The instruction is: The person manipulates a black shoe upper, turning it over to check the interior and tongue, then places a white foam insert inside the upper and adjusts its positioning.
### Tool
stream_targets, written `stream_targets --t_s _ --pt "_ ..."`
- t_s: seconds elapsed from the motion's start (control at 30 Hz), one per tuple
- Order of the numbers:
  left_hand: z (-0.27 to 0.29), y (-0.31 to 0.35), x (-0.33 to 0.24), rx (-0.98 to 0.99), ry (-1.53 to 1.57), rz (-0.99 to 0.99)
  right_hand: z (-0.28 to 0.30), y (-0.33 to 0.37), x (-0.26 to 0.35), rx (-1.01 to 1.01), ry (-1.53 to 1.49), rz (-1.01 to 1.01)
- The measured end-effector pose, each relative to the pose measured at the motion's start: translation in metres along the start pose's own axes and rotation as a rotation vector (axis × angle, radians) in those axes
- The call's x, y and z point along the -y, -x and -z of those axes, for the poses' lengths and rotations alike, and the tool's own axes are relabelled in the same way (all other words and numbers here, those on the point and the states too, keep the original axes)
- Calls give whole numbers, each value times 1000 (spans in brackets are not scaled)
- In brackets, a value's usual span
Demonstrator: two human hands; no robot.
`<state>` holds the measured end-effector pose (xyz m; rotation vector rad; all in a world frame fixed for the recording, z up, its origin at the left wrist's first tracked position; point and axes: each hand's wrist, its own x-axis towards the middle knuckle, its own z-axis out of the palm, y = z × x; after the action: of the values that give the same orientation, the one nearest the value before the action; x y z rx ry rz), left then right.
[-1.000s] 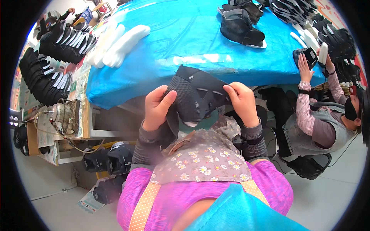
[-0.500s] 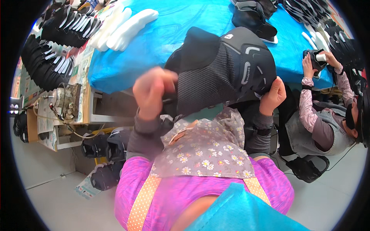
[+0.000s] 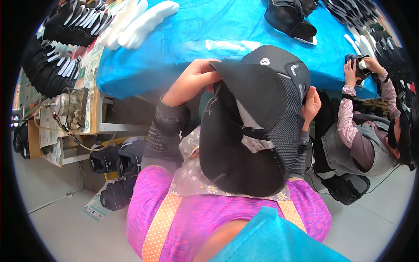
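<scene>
A black shoe upper (image 3: 257, 89) is held up over my lap, off the blue-covered table's near edge. Its toe end, with grey trim and a small white emblem, points away to the right, while its opening and black lining face me. My left hand (image 3: 192, 83) pinches the upper's far left edge between thumb and fingers. On the other side, my right hand (image 3: 311, 105) grips the textured side wall; part of its fingers is hidden behind the upper. Below the upper lies my grey flowered apron (image 3: 187, 183).
White sole-shaped pieces (image 3: 148, 24) lie on the table (image 3: 209, 22) at far left. Another black upper (image 3: 288, 19) rests at the back right. Rows of uppers (image 3: 48, 65) and a small machine (image 3: 72, 109) stand left. A co-worker (image 3: 358, 139) at right handles a dark upper (image 3: 363, 72).
The shoe upper has turned and come down toward me, so its open inside now shows. My left hand has moved up and taken its far left edge; my right hand still holds the right side.
</scene>
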<state>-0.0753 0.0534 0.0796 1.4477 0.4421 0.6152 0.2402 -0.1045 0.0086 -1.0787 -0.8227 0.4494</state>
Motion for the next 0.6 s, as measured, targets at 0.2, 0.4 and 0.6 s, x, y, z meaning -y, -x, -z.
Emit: stream_targets --t_s 0.2,0.4,0.6 --pt "12 5 -6 -27 -10 196 -10 6 7 25 158 25" --pt "9 9 3 60 -51 254 -6 8 11 -4 292 3" --pt "18 14 20 108 -14 320 -10 6 16 8 318 26"
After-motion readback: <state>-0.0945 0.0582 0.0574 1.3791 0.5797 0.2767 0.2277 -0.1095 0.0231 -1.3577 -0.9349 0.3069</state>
